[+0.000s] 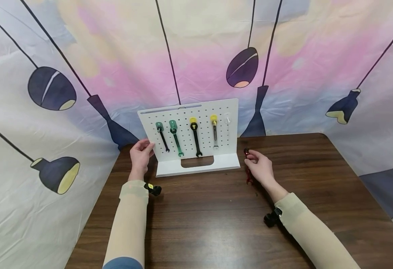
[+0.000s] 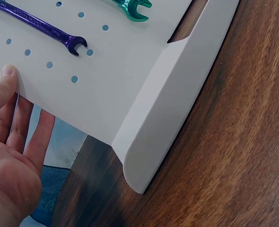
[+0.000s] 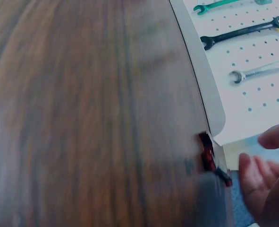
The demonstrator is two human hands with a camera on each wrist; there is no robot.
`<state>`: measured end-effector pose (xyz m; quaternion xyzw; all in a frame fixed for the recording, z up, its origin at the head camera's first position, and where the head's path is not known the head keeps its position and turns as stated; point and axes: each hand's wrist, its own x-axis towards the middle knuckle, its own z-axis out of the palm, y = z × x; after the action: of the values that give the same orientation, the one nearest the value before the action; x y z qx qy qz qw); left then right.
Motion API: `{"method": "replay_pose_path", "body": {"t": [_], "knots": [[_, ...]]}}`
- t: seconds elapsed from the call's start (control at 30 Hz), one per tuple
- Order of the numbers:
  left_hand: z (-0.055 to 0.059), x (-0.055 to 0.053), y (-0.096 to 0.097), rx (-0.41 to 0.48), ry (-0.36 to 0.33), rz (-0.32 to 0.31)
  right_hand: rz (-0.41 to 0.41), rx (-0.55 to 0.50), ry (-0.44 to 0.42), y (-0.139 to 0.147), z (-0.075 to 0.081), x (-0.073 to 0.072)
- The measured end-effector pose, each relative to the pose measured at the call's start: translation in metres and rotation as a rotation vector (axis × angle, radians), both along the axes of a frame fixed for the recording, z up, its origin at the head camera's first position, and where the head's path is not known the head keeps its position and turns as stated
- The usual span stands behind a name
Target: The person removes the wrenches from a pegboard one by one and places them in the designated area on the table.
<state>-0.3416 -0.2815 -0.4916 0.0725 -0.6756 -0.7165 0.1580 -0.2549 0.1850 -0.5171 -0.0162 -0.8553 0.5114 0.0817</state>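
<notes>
My left hand grips the left edge of a white pegboard stand, thumb on the front and fingers behind. Four-hole rows aside, the board carries a purple wrench, a green wrench, a black wrench and a silver wrench, all hanging from hooks. Right of the stand, a red wrench lies on the table. Over its upper part, in the head view, is my right hand. The right wrist view shows a gap between thumb and fingers, which stand beside the wrench.
A clear hook sits at the board's right end, beside two yellow hooks and two green ones. The brown wooden table extends toward me. Behind it hangs a cloth printed with lamps. Both wrists wear small black cameras.
</notes>
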Motion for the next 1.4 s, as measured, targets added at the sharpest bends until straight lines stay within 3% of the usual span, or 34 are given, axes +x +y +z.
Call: {"method": "replay_pose_path", "body": {"t": [0.13,0.53,0.8,0.97,1.4], "knots": [[0.001,0.001,0.001,-0.013,0.008,0.008,0.017,-0.087,0.066,-0.011,0.002,-0.004],[-0.001,0.0,0.001,-0.017,0.029,0.021,0.035,-0.303,0.135,-0.041,0.002,-0.023],[0.0,0.001,0.003,-0.014,0.044,0.024,0.131,-0.478,0.188,-0.058,0.006,-0.034],[0.001,0.002,0.004,-0.026,0.043,0.03,0.17,-0.497,0.217,-0.066,0.004,-0.041],[0.002,0.002,0.006,-0.071,0.013,0.047,0.177,-0.47,0.235,-0.084,0.008,-0.052]]}}
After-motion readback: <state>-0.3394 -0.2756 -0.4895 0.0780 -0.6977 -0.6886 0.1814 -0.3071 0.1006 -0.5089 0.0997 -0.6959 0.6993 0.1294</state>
